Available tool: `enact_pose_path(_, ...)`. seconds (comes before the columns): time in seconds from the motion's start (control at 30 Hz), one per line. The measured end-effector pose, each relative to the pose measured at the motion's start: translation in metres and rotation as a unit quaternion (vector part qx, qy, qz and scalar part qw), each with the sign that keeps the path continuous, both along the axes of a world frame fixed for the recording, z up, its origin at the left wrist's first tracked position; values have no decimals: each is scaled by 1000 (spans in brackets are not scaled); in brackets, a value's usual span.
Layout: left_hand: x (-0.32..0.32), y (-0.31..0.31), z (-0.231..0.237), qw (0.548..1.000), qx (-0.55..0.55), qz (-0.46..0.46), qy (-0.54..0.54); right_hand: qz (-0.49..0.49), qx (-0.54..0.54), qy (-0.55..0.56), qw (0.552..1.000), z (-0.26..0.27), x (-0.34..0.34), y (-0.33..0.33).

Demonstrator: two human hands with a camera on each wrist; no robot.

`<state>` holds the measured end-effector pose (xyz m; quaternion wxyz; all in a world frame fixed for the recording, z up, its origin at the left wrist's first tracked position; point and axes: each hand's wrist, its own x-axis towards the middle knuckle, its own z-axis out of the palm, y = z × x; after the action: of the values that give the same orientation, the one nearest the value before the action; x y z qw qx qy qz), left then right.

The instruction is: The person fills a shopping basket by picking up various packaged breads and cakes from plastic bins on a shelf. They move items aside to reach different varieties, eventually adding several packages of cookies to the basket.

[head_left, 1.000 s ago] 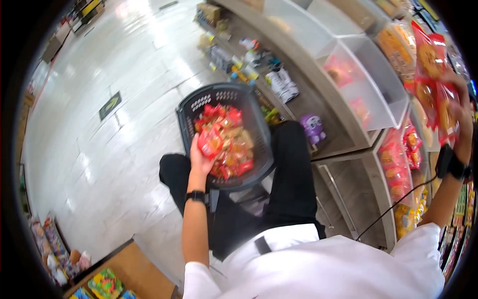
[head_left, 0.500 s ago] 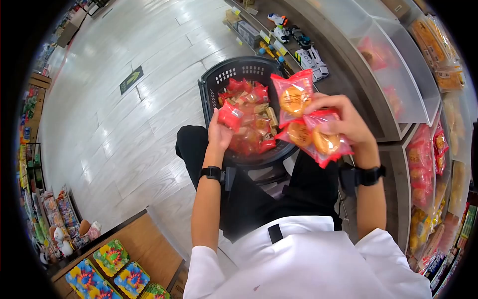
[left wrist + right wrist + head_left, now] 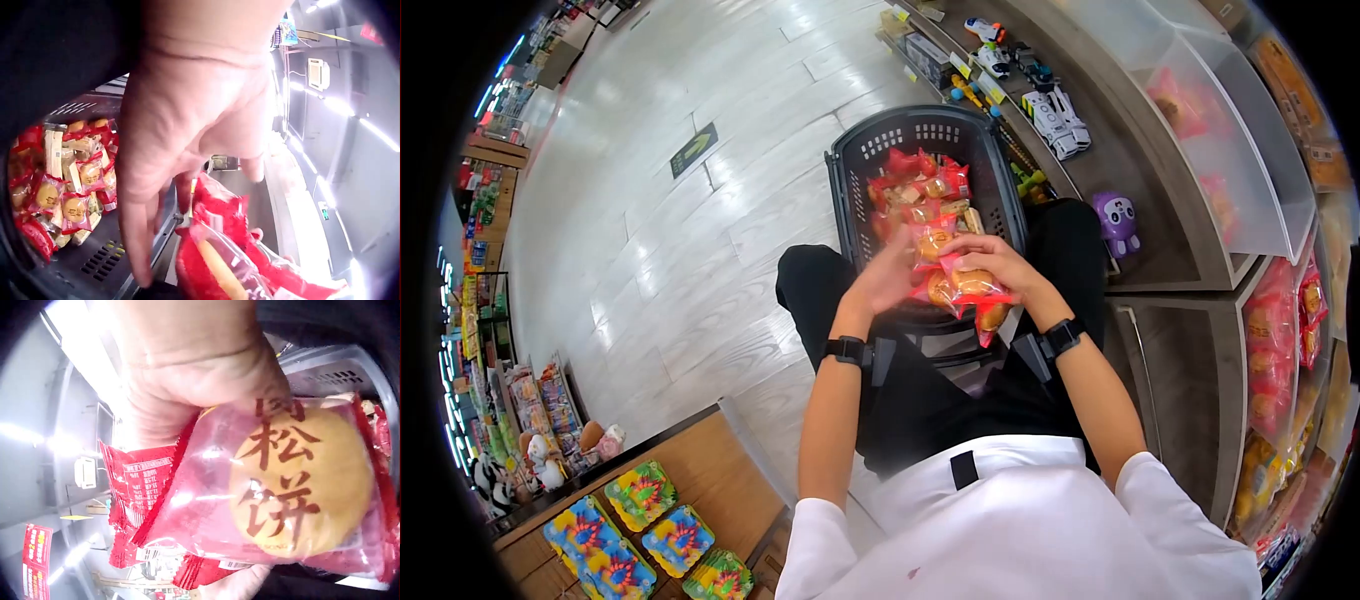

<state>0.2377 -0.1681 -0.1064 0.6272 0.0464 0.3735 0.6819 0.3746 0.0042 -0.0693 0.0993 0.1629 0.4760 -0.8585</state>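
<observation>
Several red-and-clear packets with round yellow pastries are gripped by my right hand above the near end of a dark basket. My left hand is just left of them; in the left wrist view this hand has its fingers extended beside the red packets, and nothing is seen gripped in it. Inside the basket lie many similar packets and pale wrapped bars.
Right of the basket, a grey shelf holds toys and a purple figure. Clear bins with pink packets stand above it. At the lower left is a wooden display with colourful packs. The basket stands between the person's knees.
My right hand has come from the shelf side at the right to the basket with the packets. My left hand has let go of the red packet it held and moved toward the right hand.
</observation>
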Motion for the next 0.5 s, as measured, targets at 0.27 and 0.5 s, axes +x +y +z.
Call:
enact_pose_path(0.27,-1,-2,-7,997,-65,37,-11,-23,-58,-29,998,-34,-1,-2)
enact_pose_path(0.5,-6,3,-15,973,-29,203,101,-137,-167,-49,975,-55,7,15)
